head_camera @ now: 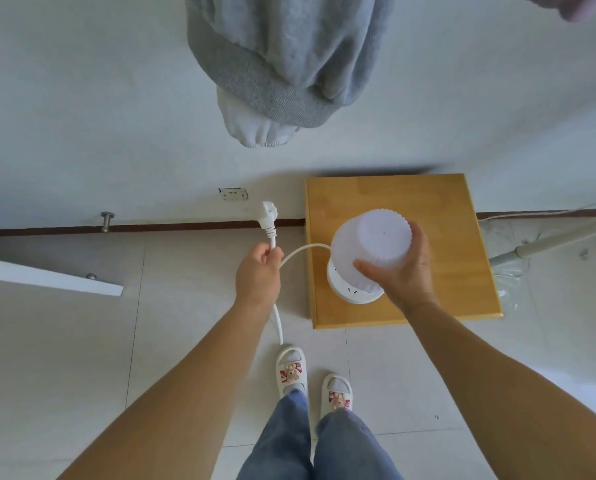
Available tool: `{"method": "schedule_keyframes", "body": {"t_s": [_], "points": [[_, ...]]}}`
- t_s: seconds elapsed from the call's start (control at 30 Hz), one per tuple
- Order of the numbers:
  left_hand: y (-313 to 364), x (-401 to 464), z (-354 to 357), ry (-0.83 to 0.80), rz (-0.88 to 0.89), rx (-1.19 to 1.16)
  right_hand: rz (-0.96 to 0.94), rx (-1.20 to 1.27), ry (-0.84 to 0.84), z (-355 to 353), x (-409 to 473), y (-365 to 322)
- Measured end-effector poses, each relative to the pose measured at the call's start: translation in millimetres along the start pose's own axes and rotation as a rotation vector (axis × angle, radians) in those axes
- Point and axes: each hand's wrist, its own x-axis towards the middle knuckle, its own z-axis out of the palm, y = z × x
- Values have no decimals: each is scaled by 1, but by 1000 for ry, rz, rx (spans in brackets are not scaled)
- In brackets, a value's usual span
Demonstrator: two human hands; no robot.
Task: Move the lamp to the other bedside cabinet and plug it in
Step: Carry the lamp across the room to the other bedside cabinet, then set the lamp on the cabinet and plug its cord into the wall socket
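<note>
Lamp [371,249] upright; plug [268,214] points wallward.

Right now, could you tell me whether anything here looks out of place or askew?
Only the lamp stands out: it leans on the wooden cabinet under the right hand. The left hand holds its cord with the plug still short of the wall socket.

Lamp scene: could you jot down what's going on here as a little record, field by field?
lamp: white lamp on the wooden cabinet
right hand: right hand grips the lamp's shade
left hand: left hand holds the cord just below the plug
plug: not plugged in, held in the air
wall socket: wall socket, left of the cabinet, nothing in it
</note>
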Motion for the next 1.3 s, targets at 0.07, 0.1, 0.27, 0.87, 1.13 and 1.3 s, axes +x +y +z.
{"method": "schedule_keyframes", "body": {"t_s": [0.07, 0.1, 0.27, 0.87, 1.13, 1.3], "points": [[-2, 0, 2, -11, 11, 23, -1, -3, -2, 2, 2, 3], [-3, 0, 3, -14, 17, 31, -2, -3, -7, 2, 3, 6], [-5, -3, 7, -11, 31, 68, -2, 13, -22, 0, 6, 15], [-6, -23, 21, -18, 16, 92, 131, -2, -166, -16, 12, 26], [-2, -28, 18, 30, 23, 65, -238, -212, 141, -28, -4, -12], [-2, -22, 3, 104, 35, 50, -342, -54, -85, 5, -18, -59]]}}
